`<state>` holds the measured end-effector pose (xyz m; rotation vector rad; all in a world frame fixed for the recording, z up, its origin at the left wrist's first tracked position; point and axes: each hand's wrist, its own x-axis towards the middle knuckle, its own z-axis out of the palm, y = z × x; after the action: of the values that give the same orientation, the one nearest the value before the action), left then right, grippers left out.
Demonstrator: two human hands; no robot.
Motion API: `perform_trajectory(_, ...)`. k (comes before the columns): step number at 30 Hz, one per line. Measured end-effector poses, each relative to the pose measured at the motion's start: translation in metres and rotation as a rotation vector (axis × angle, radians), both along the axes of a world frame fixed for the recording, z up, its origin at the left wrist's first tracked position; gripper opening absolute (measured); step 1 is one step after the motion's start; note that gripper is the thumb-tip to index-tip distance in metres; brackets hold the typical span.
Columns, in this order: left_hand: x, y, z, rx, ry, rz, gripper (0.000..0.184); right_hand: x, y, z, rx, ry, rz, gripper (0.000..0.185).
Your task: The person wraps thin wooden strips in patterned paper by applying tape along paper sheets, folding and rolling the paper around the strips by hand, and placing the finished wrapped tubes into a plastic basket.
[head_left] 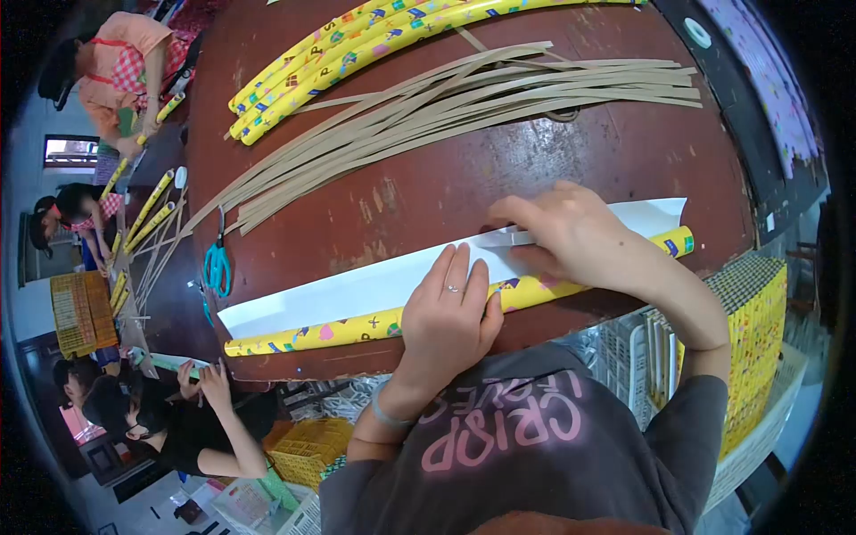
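A sheet of wrapping paper [339, 279], white side up, lies along the front of the table, partly rolled into a yellow patterned tube [334, 332] at its near edge. My left hand [452, 308], with a ring, presses flat on the sheet and the roll, fingers stretched out. Farther right, my right hand [562, 234] is bent over the same sheet, with thumb and fingers closed round a small whitish piece [519, 238]. Its exact kind is hard to make out, since the fingers partly cover it. The rolled part continues under my right hand to its patterned end.
Brown paper strips [428, 111] and finished yellow rolls [357, 58] lie behind. Teal-handled scissors [217, 267] rest at the left. A crate [767, 392] with folded yellow paper stands right, below the table edge. Other people [169, 410] work with rolls at the left.
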<state>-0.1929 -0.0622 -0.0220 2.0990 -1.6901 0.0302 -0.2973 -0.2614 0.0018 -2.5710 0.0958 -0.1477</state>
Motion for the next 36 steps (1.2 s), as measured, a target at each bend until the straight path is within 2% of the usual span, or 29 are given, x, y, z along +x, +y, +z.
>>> perform_trajectory(5,0.003,0.001,0.002,0.052,0.061,-0.004,0.040,-0.038,-0.033,0.005,0.056,0.024,-0.071,0.032)
perform_trajectory(7,0.004,0.002,-0.003,0.075,0.032,-0.036,0.041,-0.055,-0.048,0.002,0.275,-0.070,-0.097,0.025)
perform_trajectory(8,0.004,0.005,-0.009,0.006,-0.013,-0.042,0.041,-0.065,-0.055,0.005,0.325,-0.059,-0.111,0.019)
perform_trajectory(13,0.001,0.004,-0.004,0.022,-0.019,-0.018,0.039,-0.097,-0.069,0.007,0.226,-0.019,-0.194,0.025)
perform_trajectory(15,0.000,0.003,-0.002,0.081,-0.031,-0.008,0.041,-0.097,-0.065,0.006,0.053,-0.030,-0.162,0.028)
perform_trajectory(16,0.003,0.002,0.002,0.095,-0.072,-0.028,0.036,-0.095,-0.063,0.007,0.015,-0.057,-0.156,0.029)
perform_trajectory(19,0.004,0.003,0.001,0.106,-0.073,-0.044,0.039,-0.094,-0.061,0.009,-0.066,-0.031,-0.171,0.033)
perform_trajectory(28,0.007,0.002,0.006,0.162,-0.029,-0.090,0.041,-0.083,-0.059,0.018,-0.165,0.050,-0.162,0.024)
perform_trajectory(36,0.009,0.003,0.006,0.181,-0.018,-0.104,0.042,-0.076,-0.055,0.024,-0.232,0.109,-0.171,0.029)
